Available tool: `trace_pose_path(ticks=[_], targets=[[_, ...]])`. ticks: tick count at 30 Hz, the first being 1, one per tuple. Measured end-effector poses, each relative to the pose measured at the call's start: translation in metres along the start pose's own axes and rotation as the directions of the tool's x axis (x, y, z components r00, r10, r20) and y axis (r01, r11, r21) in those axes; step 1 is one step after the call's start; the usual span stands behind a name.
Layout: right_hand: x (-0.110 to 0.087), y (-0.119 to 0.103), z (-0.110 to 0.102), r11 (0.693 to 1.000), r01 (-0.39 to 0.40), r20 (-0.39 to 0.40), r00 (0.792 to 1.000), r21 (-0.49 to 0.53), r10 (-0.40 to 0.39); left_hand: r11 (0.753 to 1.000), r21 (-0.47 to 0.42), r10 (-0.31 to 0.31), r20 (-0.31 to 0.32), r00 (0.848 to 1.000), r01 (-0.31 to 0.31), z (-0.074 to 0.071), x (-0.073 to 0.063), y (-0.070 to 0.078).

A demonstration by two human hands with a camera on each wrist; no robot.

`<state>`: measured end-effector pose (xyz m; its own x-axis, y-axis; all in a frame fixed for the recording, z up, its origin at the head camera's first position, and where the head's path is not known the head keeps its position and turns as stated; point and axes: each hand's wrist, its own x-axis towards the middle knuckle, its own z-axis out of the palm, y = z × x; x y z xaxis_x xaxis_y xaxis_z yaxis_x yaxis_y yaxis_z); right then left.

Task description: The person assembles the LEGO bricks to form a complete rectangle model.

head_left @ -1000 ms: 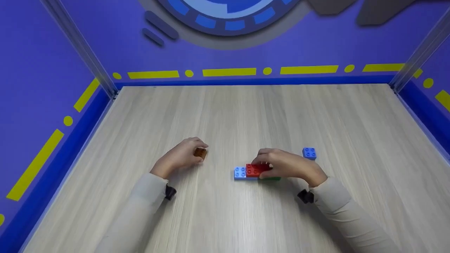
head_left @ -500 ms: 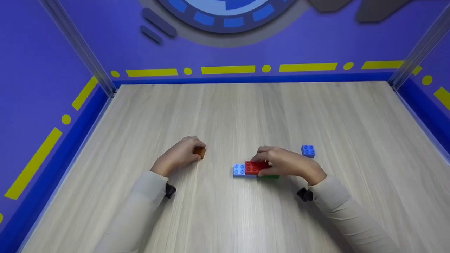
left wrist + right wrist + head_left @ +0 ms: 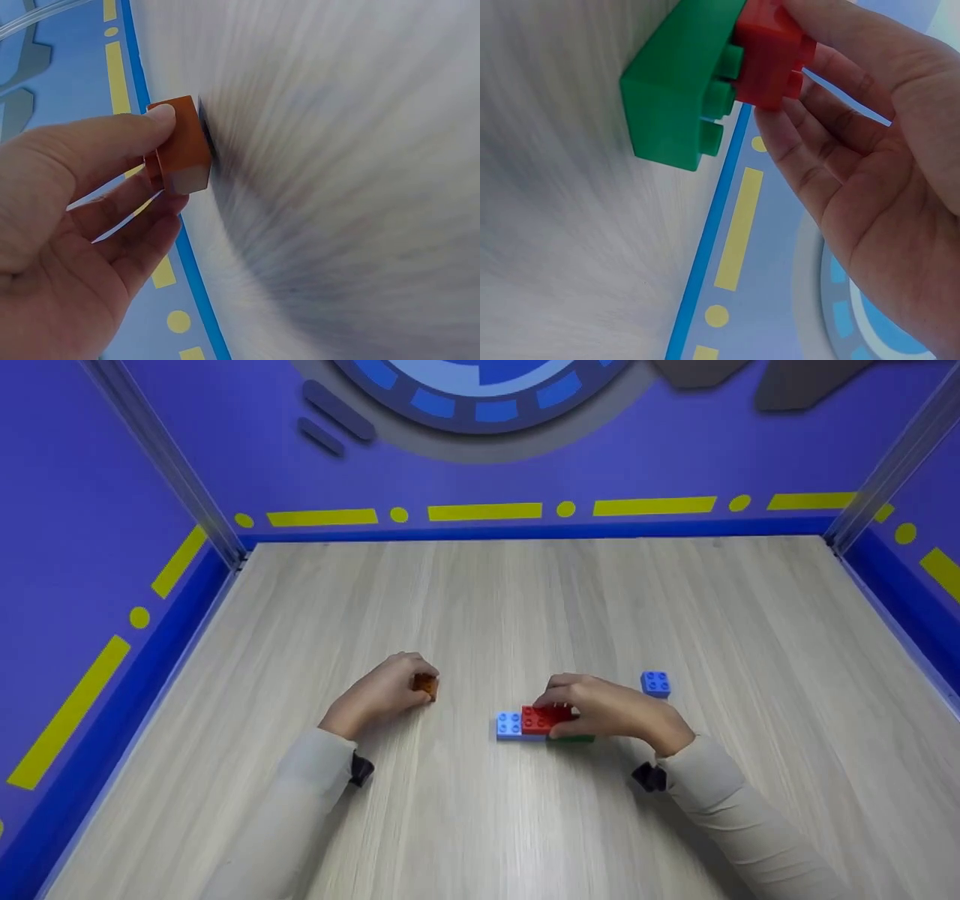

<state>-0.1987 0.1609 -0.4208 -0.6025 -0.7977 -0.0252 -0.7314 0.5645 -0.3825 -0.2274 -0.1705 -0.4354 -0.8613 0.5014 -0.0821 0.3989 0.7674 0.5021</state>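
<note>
In the head view my left hand (image 3: 382, 694) pinches an orange toy building brick (image 3: 425, 685) between thumb and fingers. The left wrist view shows the thumb on one side of this orange brick (image 3: 184, 142), which stands close over the table. My right hand (image 3: 611, 709) grips a red brick (image 3: 535, 721), its fingers covering the right part. That red brick sits on top of a light blue brick (image 3: 508, 725) and a green brick (image 3: 574, 739), bridging the two. In the right wrist view, studs of the green brick (image 3: 664, 101) show beside the red one.
A separate blue brick (image 3: 655, 683) lies on the table behind the right wrist. The wood-grain table (image 3: 480, 607) is bounded by blue-purple panels (image 3: 480, 480) at the back and sides. A dark device (image 3: 361, 770) is worn at the left wrist, another (image 3: 649, 777) at the right.
</note>
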Motion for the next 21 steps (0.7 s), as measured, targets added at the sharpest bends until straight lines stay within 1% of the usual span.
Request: trace_pose_path(ticks=[4,8,13,21], targets=[[0.0,0.0,0.0,1.0,0.001,0.002,1.0,-0.001,-0.001,1.0,-0.025,0.016,-0.013,1.0,-0.016,0.0,-0.001,0.002],[0.0,0.0,0.0,1.0,-0.002,0.004,1.0,0.004,0.002,0.999,-0.043,0.021,-0.013,1.0,-0.021,0.0,0.0,0.005],[0.0,0.0,0.0,1.0,0.0,0.004,1.0,0.002,0.0,0.999,-0.047,0.011,-0.01,1.0,-0.011,0.0,0.0,0.008],[0.0,0.0,0.0,1.0,0.002,0.004,1.0,0.014,-0.002,0.998,-0.056,0.04,-0.027,0.999,-0.041,0.0,0.001,0.014]])
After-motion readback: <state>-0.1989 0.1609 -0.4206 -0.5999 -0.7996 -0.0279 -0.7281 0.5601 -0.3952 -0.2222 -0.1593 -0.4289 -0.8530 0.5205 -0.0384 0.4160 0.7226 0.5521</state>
